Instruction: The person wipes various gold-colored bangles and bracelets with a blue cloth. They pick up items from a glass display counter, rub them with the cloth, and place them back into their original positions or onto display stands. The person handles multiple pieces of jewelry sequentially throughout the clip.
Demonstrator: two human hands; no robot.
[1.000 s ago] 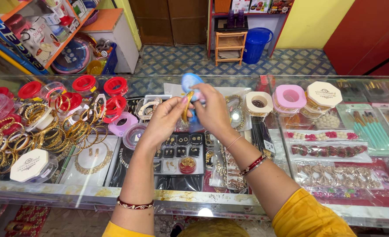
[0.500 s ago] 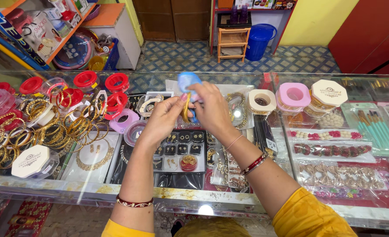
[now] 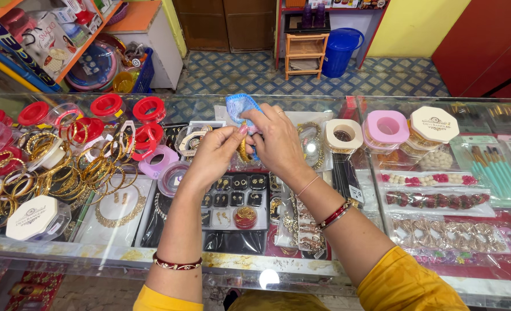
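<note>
At the far left of the glass table (image 3: 152,259), loose gold bangles (image 3: 65,173) lie in overlapping stacks beside round containers with red lids (image 3: 107,105), and a white octagonal box (image 3: 32,217) sits near the front edge. This grouping keeps like stock together and within reach.

The left hand (image 3: 212,156) is raised above the table centre. Its fingers (image 3: 236,133) are pinched together on a small gold bangle (image 3: 244,151), which hangs between both hands, clear of the glass. The pinch appears to steady the piece.

The right hand (image 3: 278,141) meets the left directly above the trays of small gold jewellery (image 3: 235,198) under the glass. Its fingers (image 3: 254,118) are closed on a blue cloth (image 3: 236,107), bunched against the bangle; judging by the contact, the cloth serves as a wiping pad, though the exact contact point is hidden.

To the right stand a cream ring-shaped container (image 3: 343,135), a pink-lidded container (image 3: 386,129) and a white octagonal-lidded jar (image 3: 434,125). Teal brushes (image 3: 494,173) lie at the far right.
</note>
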